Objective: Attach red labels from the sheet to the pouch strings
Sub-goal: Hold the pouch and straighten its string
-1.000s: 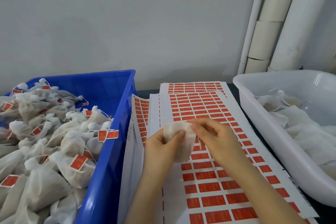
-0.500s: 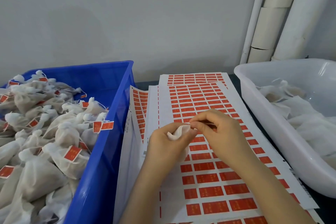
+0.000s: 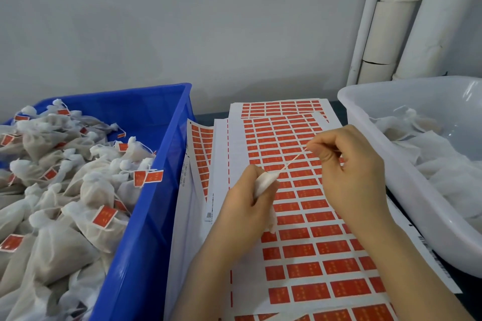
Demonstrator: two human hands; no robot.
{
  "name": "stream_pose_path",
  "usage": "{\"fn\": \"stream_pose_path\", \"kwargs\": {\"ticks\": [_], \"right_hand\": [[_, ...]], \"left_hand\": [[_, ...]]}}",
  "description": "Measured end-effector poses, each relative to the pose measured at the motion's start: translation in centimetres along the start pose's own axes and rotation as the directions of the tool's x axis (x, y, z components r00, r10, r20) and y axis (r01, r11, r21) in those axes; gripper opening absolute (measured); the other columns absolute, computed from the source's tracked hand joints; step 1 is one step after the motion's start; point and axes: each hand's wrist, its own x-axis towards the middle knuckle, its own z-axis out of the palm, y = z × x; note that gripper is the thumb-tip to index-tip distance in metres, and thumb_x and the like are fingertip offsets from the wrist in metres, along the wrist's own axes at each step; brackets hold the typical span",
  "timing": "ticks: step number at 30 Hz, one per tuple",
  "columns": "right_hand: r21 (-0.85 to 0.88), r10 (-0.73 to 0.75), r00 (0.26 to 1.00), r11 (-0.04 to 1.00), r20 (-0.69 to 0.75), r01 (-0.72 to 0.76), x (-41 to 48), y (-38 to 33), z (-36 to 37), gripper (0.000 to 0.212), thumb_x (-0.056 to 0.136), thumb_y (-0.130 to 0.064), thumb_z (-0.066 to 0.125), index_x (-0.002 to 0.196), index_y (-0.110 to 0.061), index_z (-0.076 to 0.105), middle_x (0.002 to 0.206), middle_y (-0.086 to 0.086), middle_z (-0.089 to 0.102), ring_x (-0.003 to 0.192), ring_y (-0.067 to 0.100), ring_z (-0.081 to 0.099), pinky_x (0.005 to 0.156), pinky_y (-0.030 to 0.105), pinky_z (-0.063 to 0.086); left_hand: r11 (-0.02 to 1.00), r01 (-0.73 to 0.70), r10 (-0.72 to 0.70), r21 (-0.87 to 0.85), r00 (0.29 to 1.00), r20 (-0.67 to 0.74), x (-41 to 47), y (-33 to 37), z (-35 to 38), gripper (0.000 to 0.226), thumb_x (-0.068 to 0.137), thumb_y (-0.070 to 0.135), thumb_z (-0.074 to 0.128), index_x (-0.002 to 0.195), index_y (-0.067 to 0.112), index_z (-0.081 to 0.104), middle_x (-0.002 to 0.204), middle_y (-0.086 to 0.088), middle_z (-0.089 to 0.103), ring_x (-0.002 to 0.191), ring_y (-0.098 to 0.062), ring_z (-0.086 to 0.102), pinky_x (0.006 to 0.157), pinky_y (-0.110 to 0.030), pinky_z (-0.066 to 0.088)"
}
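The left hand (image 3: 242,206) grips a small white mesh pouch (image 3: 264,184) above the white sheet of red rectangular labels (image 3: 300,216) on the counter. The right hand (image 3: 349,167) pinches the pouch's thin string (image 3: 293,163) and holds it taut between the two hands. A blue plastic bin (image 3: 146,190) of labelled pouches sits left, a white plastic tub (image 3: 365,122) of unlabelled ones right.

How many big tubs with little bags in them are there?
2. The blue bin, full of labelled pouches, is on the left. The white tub, holding plain pouches, is on the right. Others may be out of view.
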Motion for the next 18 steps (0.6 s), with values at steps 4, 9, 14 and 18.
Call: {"fn": "stream_pose_path", "kwargs": {"ticks": [4,9,14,18], "right_hand": [[0.015,-0.004,0.999,1.0,0.045,0.003,0.0,-0.1,0.1,0.016,0.085,-0.013,0.06,0.084,-0.027,0.053,0.083,-0.025,0.047,0.076,-0.009,0.048,0.071,-0.011,0.028],[0.004,-0.058,0.994,0.998,0.092,0.058,-0.4,-0.5,1.0,0.005,0.084,-0.011,0.06,0.084,-0.016,0.062,0.086,-0.01,0.053,0.077,-0.008,0.047,0.076,-0.01,0.029],[0.0,-0.074,0.997,0.997,0.032,0.074,-0.3,-0.6,0.3,0.004,0.084,-0.017,0.056,0.081,-0.019,0.058,0.085,-0.006,0.055,0.073,-0.004,0.048,0.059,-0.001,0.033],[-0.08,-0.102,0.995,0.992,-0.008,0.101,-0.2,-0.4,-0.1,0.005,0.08,0.0,0.064,0.081,-0.005,0.065,0.085,0.007,0.064,0.079,0.009,0.051,0.071,0.007,0.028]], "left_hand": [[0.995,-0.097,0.095,0.028,0.995,0.043,-0.2,-0.1,0.4,0.011,0.084,0.049,0.061,0.09,0.05,0.052,0.093,0.04,0.055,0.091,0.015,0.056,0.054,-0.004,0.046],[0.989,-0.137,0.141,-0.052,0.986,0.093,-0.1,-0.2,1.3,0.013,0.095,0.037,0.047,0.085,0.035,0.055,0.083,0.022,0.063,0.082,0.004,0.059,0.062,-0.005,0.046],[0.985,-0.154,0.149,0.079,0.986,0.073,-0.2,0.0,1.5,0.032,0.078,0.064,0.03,0.075,0.034,0.042,0.065,0.027,0.053,0.066,0.008,0.051,0.055,-0.005,0.04],[0.947,-0.125,0.107,0.295,0.991,0.078,0.2,-0.5,1.7,0.036,0.076,0.066,0.019,0.075,0.036,0.039,0.073,0.02,0.048,0.079,-0.004,0.048,0.063,-0.01,0.035]]}}
